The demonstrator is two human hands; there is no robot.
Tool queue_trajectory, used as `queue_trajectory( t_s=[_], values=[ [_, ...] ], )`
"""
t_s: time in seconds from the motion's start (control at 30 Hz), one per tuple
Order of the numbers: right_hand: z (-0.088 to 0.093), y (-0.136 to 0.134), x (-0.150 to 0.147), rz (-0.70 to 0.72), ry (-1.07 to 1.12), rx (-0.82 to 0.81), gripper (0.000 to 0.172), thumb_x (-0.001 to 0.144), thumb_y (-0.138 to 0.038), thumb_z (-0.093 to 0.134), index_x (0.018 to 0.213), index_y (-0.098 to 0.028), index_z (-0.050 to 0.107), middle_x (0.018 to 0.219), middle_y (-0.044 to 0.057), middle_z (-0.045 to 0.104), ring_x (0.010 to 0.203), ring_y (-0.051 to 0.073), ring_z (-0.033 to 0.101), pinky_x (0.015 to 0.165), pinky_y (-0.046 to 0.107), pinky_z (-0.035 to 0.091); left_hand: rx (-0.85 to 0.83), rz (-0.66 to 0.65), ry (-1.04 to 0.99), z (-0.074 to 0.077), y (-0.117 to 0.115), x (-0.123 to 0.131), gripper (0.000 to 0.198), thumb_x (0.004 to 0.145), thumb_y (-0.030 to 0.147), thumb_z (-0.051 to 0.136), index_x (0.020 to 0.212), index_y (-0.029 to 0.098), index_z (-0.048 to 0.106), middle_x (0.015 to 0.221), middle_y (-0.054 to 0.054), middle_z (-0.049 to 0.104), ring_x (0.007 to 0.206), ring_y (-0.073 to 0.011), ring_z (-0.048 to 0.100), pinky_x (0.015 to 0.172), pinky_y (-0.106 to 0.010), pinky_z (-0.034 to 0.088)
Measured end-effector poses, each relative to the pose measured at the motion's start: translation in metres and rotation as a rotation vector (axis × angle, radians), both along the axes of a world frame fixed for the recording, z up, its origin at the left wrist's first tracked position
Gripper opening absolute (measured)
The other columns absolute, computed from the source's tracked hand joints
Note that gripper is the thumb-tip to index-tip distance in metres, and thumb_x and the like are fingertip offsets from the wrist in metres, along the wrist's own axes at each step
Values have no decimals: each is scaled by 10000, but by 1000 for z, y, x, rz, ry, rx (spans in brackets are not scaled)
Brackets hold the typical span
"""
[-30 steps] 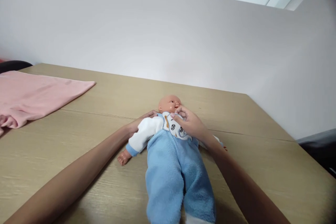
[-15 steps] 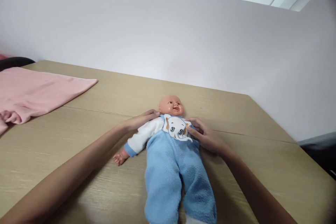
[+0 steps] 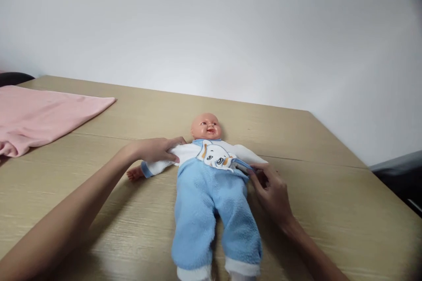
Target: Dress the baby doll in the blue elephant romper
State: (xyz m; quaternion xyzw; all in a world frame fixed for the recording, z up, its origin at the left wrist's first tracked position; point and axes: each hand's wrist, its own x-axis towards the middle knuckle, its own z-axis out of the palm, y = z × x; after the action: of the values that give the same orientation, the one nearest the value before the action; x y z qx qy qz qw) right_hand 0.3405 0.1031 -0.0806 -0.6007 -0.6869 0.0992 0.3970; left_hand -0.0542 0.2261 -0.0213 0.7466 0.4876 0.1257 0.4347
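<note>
- Outfit (image 3: 199,184) is already on the doll (image 3: 206,126).
- Right hand (image 3: 272,189) pinches a strap (image 3: 244,165), seemingly unfastened, beside the doll.
- Left hand (image 3: 157,148) clasps the doll's sleeve (image 3: 186,153).

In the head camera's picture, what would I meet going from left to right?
Pink cloth → person's left hand → doll's head → person's right hand → dark object at the right edge.

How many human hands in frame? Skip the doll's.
2: left hand on the doll's white sleeve, near the shoulder; right hand pinching the blue flap beside the elephant patch. Both show; no sign of others.
</note>
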Motion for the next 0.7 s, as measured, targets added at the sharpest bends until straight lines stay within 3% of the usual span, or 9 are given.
queue_trajectory(
  t_s=[0.1,0.2,0.27,0.37,0.43,0.53,0.6,0.7],
  values=[
    [1,1,6,69,-54,22,192,1041,-441,641,1112,-276,707,1027,84,733,917,284,690,837,444,579,53,-36,26,6,0,-3,537,671,432,936,1181,327,809,1064,-52,824,1041,-353,715,879,-338,507],
    [5,6,31,99,-190,105,279,1011,-412,685,1263,-291,684,1269,125,705,1215,342,654,1057,544,546,237,-61,134,20,-10,1,439,861,541,790,1231,306,782,1248,-92,775,1251,-378,631,1037,-389,466],
    [9,10,56,176,-283,83,438,982,-398,724,1400,-302,636,1407,143,663,1333,362,607,1142,591,505,389,-28,102,31,-24,18,413,1007,573,612,1274,284,738,1331,-108,728,1330,-369,581,1118,-431,430],
    [12,17,89,321,-298,-113,631,952,-400,760,1542,-319,551,1542,151,607,1423,372,575,1182,600,505,561,-39,-92,36,-46,71,349,1096,492,509,1290,252,671,1368,-113,699,1333,-331,584,1152,-446,432],
    [11,19,103,341,-215,-210,609,952,-406,749,1529,-315,577,1510,151,642,1370,372,625,1126,581,558,663,-159,-88,29,-50,112,295,1076,453,579,1239,228,678,1287,-138,719,1267,-347,614,1116,-473,450],
    [6,20,108,272,-74,-228,432,930,-418,758,1339,-287,713,1250,134,763,1105,340,731,974,529,623,708,-299,22,11,-37,161,242,1017,344,692,1197,182,695,1201,-155,748,1152,-351,653,1022,-479,474],
    [3,18,104,208,54,-179,346,893,-451,802,1185,-275,744,1077,111,782,943,301,736,883,488,632,690,-373,47,0,-23,177,189,969,323,756,1089,182,720,1104,-139,766,1063,-334,666,933,-440,476],
    [4,17,87,157,341,-92,414,831,-507,874,1121,-285,678,994,74,761,851,253,724,767,405,627,654,-458,-44,-6,-9,180,160,991,354,742,1046,204,727,1032,-102,765,986,-298,670,865,-392,448]
  ],
)
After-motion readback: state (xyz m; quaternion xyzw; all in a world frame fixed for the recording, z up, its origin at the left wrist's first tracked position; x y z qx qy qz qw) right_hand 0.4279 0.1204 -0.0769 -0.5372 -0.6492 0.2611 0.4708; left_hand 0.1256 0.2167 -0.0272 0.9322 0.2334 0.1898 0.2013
